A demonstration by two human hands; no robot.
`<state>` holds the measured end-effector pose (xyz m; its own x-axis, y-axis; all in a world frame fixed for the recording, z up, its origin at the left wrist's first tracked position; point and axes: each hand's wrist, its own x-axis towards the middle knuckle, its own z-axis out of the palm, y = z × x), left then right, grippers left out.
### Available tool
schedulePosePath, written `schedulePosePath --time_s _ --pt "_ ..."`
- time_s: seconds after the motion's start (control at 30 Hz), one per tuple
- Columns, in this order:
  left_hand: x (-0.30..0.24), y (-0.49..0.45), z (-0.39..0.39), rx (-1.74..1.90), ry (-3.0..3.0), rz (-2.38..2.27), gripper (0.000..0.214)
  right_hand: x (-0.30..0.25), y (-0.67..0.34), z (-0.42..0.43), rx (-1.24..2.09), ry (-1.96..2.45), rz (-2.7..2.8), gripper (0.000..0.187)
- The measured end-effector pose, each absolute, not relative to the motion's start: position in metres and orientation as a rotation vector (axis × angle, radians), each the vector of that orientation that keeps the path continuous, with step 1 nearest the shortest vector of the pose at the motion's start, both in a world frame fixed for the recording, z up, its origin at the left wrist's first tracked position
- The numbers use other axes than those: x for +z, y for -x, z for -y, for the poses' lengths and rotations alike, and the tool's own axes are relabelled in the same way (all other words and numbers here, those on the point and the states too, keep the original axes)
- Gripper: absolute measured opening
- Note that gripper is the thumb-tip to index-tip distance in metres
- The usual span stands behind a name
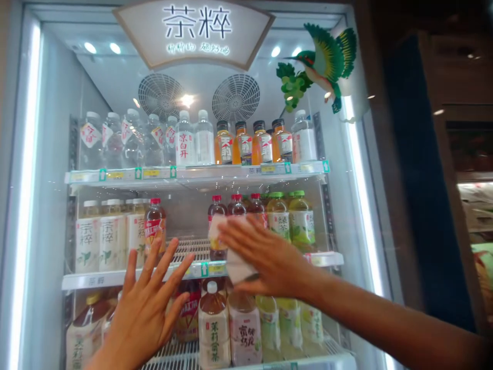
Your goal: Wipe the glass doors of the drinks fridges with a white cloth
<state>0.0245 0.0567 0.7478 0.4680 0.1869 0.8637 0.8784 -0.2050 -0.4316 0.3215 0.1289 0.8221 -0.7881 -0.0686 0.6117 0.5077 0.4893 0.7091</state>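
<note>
Flat against a white wiping cloth (238, 266) lies my right hand (271, 257), its fingers stretched together toward the left. The cloth appears to be on the glass front of a lit drinks cooler (46, 154), at the height of the middle shelf. My left hand (148, 300) is lower left, open with fingers spread and nothing in it. It is raised before the glass; whether it touches cannot be told. Behind the hands stand red-capped tea bottles (155, 223) and green-capped bottles (302, 221).
A lit sign (194, 36) crosses the cooler's top. A bird sticker (325, 61) is at upper right. Clear and orange bottles (263, 144) line the top shelf (215, 173). Larger bottles (214, 329) fill the lower shelf. Dark shelving (468, 154) stands to the right.
</note>
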Motion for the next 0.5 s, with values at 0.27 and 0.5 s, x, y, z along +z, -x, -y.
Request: schedulePosePath --time_s 0.27,0.5 --pt "0.742 0.057 -0.028 -0.858 1.64 1.039 0.073 0.811 -0.233 -0.112 -1.097 0.451 2.069 0.106" --pt "0.73 0.12 -0.016 -0.852 1.565 1.102 0.074 0.81 -0.154 -0.099 -1.016 0.387 2.126 0.098"
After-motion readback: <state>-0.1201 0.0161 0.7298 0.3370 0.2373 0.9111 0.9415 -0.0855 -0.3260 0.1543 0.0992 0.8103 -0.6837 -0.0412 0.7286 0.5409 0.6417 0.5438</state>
